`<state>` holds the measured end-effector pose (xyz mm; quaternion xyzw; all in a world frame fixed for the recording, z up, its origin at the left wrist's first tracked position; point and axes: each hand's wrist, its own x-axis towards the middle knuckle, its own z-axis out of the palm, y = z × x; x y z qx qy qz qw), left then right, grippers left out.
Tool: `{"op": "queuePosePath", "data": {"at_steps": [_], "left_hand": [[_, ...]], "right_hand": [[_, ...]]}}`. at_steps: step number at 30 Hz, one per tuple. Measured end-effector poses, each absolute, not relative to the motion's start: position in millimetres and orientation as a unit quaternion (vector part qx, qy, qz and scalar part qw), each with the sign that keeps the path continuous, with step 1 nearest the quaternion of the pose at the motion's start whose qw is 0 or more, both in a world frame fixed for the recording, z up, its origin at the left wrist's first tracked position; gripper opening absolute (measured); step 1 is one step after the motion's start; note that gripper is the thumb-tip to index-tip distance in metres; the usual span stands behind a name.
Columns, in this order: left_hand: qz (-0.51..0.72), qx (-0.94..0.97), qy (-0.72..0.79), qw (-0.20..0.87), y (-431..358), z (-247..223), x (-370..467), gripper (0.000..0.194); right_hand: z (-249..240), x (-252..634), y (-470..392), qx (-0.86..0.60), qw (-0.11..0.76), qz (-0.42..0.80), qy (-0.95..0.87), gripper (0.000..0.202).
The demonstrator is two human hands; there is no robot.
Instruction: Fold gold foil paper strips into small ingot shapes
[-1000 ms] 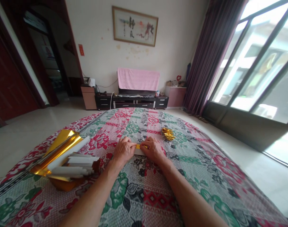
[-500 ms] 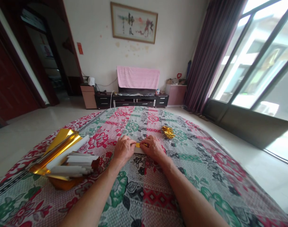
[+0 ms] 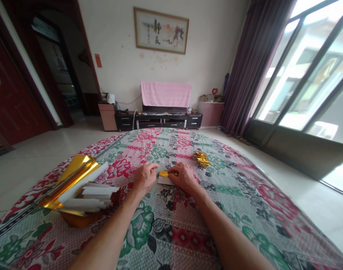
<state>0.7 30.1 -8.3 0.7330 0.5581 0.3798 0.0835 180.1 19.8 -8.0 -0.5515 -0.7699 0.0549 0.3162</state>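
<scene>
A small sheet of gold foil paper (image 3: 164,180) lies in front of me, its white side showing and its far edge folded over to the gold side. My right hand (image 3: 184,175) covers its right end, thumb and fingers closed on the fold. Just left of the sheet is my left hand (image 3: 145,178), off the paper, with the index finger reaching out and the other fingers loosely bent. Beyond my right hand sits a small pile of folded gold foil pieces (image 3: 202,159).
At the left lie a gold foil roll (image 3: 75,182) and a stack of white-backed paper strips (image 3: 99,193). A patterned cloth (image 3: 188,228) covers the round table. Farther off stand a low black cabinet (image 3: 151,124) and a pink cloth (image 3: 165,93) draped above it.
My left hand has let go of the fold and drawn a little left, uncovering the paper's left part. My right hand stays on the fold. The view has shifted slightly.
</scene>
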Motion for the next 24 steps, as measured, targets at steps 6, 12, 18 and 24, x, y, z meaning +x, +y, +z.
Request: {"op": "queuePosePath", "data": {"at_steps": [6,12,18,24], "left_hand": [[0.324,0.824,0.459,0.078,30.3,-10.2,-3.0,0.023],[0.282,0.868,0.407,0.044,27.2,-6.3,-3.7,0.028],[0.288,0.864,0.406,0.071,28.7,-7.4,-6.4,0.032],[0.263,0.876,0.391,0.105,25.4,-2.1,-12.9,0.047]], "right_hand": [[-9.1,181.9,19.1,-0.539,0.32,0.045,-0.778,0.011],[-7.2,181.6,17.1,-0.472,0.324,0.033,-0.819,0.014],[-4.0,181.9,14.9,-0.467,0.312,0.036,-0.827,0.02],[-1.6,186.0,18.2,-0.461,0.308,0.076,-0.829,0.031]]}}
